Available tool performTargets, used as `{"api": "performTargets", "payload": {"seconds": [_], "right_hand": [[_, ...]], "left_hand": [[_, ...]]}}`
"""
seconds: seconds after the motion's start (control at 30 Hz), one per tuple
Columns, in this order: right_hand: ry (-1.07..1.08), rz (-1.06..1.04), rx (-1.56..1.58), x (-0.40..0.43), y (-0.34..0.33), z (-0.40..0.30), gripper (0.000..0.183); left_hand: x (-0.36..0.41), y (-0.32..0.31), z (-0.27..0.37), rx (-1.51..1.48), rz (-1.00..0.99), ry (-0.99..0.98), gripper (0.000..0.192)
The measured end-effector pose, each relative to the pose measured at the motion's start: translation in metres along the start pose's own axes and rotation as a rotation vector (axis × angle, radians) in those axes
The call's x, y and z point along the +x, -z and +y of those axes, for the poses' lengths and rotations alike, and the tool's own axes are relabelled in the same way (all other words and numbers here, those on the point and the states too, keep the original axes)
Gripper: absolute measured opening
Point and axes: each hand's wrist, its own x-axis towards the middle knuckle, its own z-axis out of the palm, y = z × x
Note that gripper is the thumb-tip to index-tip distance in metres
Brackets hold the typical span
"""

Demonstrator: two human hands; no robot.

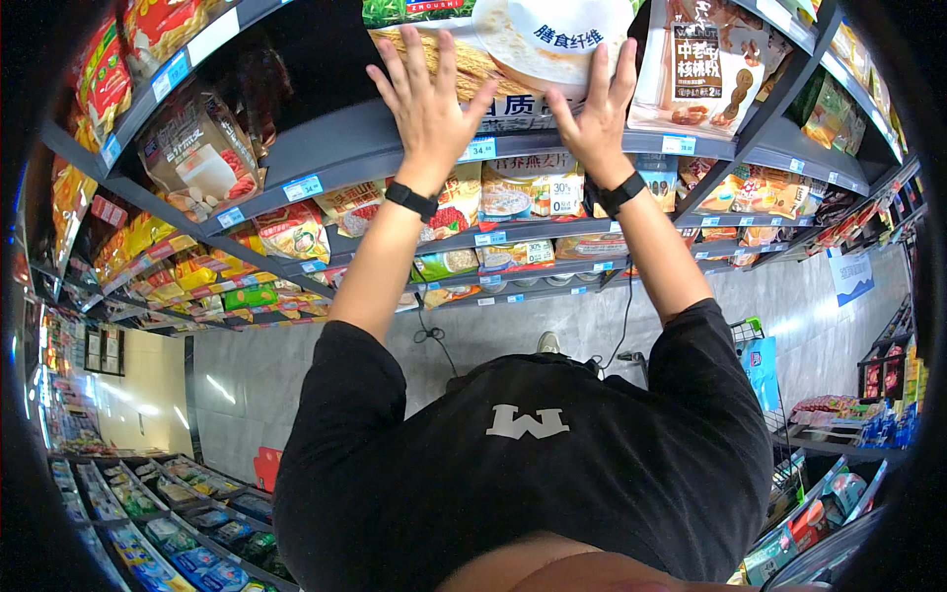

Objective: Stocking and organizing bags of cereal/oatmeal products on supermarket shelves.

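A large bag of oat cereal stands at the front of an upper grey shelf, its top cut off by the view's edge. My left hand lies against the left part of its front, fingers spread. Against the right part rests my right hand, palm towards the bag and thumb apart. Neither hand is closed around the bag. Black bands circle both wrists. Just right of the oat bag stands a pale bag of walnut powder, apart from my right hand.
Lower shelves carry bagged cereals, with price tags along their edges. A brown bag stands further left. Two dark cables hang from my wrists. A wire shopping cart is at my right side. Stocked shelves stand behind me.
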Motion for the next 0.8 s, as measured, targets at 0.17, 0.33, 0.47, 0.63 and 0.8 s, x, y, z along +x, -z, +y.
{"api": "performTargets", "payload": {"seconds": [0.17, 0.33, 0.47, 0.63, 0.8], "right_hand": [[0.018, -0.003, -0.072, 0.003, -0.018, 0.01, 0.081], [-0.051, -0.218, -0.107, 0.024, -0.013, 0.0, 0.08], [-0.101, -0.249, -0.141, 0.024, -0.025, 0.012, 0.083], [-0.116, -0.259, -0.078, 0.03, -0.016, 0.017, 0.086], [-0.041, -0.191, -0.08, 0.014, -0.009, 0.031, 0.082]], "left_hand": [[-0.013, -0.023, -0.002, -0.049, 0.012, -0.009, 0.105], [-0.001, -0.038, -0.009, -0.016, -0.001, -0.039, 0.115], [0.005, -0.059, -0.013, -0.023, 0.019, -0.067, 0.118], [0.005, -0.061, -0.007, -0.024, 0.023, -0.08, 0.116], [0.01, -0.018, 0.013, -0.12, -0.027, 0.028, 0.098]]}}
